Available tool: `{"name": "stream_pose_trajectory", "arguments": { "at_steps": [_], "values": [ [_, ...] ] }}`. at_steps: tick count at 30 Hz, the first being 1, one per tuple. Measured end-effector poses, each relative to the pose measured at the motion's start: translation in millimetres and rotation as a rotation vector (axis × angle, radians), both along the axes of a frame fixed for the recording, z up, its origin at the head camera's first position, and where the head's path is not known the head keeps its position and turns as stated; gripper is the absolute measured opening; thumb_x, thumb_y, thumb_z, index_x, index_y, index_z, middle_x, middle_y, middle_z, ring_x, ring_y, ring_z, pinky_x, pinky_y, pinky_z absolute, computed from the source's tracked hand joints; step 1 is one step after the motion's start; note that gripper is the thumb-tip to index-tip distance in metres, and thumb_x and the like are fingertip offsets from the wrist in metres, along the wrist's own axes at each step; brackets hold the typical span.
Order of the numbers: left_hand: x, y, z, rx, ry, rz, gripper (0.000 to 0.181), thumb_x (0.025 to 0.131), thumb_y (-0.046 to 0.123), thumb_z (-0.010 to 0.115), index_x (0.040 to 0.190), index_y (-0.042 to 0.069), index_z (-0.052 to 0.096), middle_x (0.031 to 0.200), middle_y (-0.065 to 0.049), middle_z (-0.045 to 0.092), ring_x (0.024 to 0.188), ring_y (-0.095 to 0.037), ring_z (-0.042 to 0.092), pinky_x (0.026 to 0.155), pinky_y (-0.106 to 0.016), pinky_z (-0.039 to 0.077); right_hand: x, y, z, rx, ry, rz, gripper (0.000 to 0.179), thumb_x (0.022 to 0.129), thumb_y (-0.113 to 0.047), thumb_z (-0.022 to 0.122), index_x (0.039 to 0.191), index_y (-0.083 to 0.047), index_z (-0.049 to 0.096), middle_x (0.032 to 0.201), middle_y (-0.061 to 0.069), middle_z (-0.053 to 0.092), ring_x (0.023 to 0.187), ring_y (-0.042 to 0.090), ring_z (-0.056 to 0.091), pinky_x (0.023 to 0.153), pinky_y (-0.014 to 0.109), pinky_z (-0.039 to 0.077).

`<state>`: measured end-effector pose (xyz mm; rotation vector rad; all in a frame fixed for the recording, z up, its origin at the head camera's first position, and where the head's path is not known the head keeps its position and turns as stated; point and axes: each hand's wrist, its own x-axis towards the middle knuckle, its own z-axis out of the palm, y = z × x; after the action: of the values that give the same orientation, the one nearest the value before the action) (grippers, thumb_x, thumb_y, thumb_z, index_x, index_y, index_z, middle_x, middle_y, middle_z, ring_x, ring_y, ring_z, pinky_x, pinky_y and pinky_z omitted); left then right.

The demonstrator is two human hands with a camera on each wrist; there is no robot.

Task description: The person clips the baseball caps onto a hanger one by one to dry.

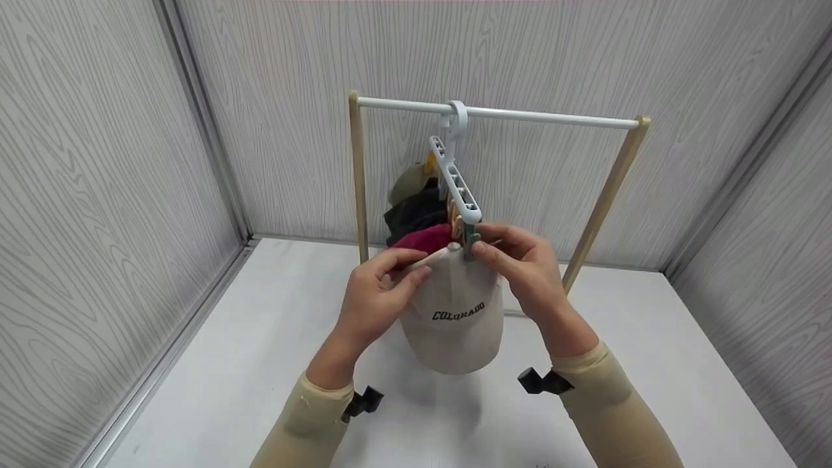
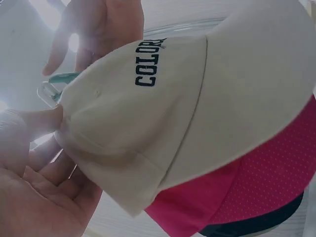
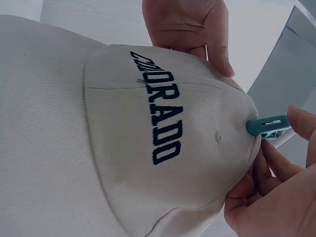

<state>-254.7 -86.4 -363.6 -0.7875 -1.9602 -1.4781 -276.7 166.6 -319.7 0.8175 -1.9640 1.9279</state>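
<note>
A cream baseball cap (image 1: 455, 325) lettered COLORADO hangs brim down at the near end of a white clip hanger (image 1: 458, 185). My left hand (image 1: 380, 292) pinches the cap's crown edge on the left, the thumb in front and the fingers behind. A green clip (image 3: 266, 126) bites the top of the crown, and my right hand (image 1: 530, 266) pinches its outer end, with the other fingers behind the cap. Close behind is a magenta cap (image 2: 261, 185), then a black cap (image 1: 419, 211) and an olive cap (image 1: 409, 182), all on the same hanger.
The hanger hooks over the white bar (image 1: 546, 117) of a rack with wooden posts (image 1: 608, 201). A white table (image 1: 286, 312) lies below, with wood-grain panels (image 1: 273, 130) at the back and both sides.
</note>
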Motion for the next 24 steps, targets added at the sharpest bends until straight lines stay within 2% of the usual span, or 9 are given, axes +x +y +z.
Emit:
{"name": "stream_pose_trajectory", "arguments": {
  "at_steps": [4,12,15,19,24],
  "values": [
    [-0.5,-8.9,-5.8,-0.003,0.022,0.02,0.02,0.104,0.016,0.082,0.122,0.008,0.081,0.117,0.003,0.078,0.102,-0.019,0.069,0.091,-0.033,0.059,1.8,7.3,-10.0,-0.037,0.021,-0.005,0.029,0.099,0.0,0.077,0.126,0.008,0.076,0.116,0.013,0.077,0.098,0.022,0.066,0.085,0.03,0.058],
    [-7.1,-34.5,-22.6,0.044,0.029,0.076,0.018,0.105,0.015,0.08,0.121,0.006,0.081,0.118,0.002,0.078,0.106,-0.02,0.069,0.094,-0.03,0.055,3.5,37.9,-41.4,0.043,0.098,-0.175,0.027,0.102,-0.002,0.076,0.128,0.003,0.077,0.124,0.018,0.076,0.111,0.024,0.068,0.092,0.029,0.053],
    [-10.2,-44.1,-30.1,0.042,0.013,0.103,0.02,0.105,0.014,0.08,0.122,0.004,0.08,0.118,0.001,0.078,0.105,-0.019,0.069,0.094,-0.028,0.055,3.5,52.9,-56.0,0.067,0.083,-0.212,0.026,0.104,-0.001,0.074,0.129,0.003,0.077,0.126,0.02,0.075,0.114,0.022,0.068,0.094,0.027,0.053],
    [-13.6,-54.8,-39.3,0.008,-0.014,0.145,0.024,0.106,0.017,0.08,0.126,0.004,0.079,0.121,0.001,0.078,0.111,-0.016,0.07,0.097,-0.028,0.055,4.0,70.7,-75.4,0.071,0.014,-0.259,0.028,0.105,-0.001,0.074,0.132,0.004,0.075,0.128,0.02,0.074,0.112,0.02,0.069,0.092,0.026,0.054],
    [-16.0,-66.9,-48.6,-0.043,-0.037,0.208,0.024,0.106,0.024,0.08,0.127,0.01,0.079,0.122,0.005,0.077,0.115,-0.014,0.07,0.097,-0.036,0.056,6.0,89.9,-94.0,0.115,-0.047,-0.329,0.032,0.107,-0.007,0.075,0.138,0.001,0.072,0.131,0.017,0.074,0.112,0.023,0.067,0.093,0.026,0.052]
  ]
}}
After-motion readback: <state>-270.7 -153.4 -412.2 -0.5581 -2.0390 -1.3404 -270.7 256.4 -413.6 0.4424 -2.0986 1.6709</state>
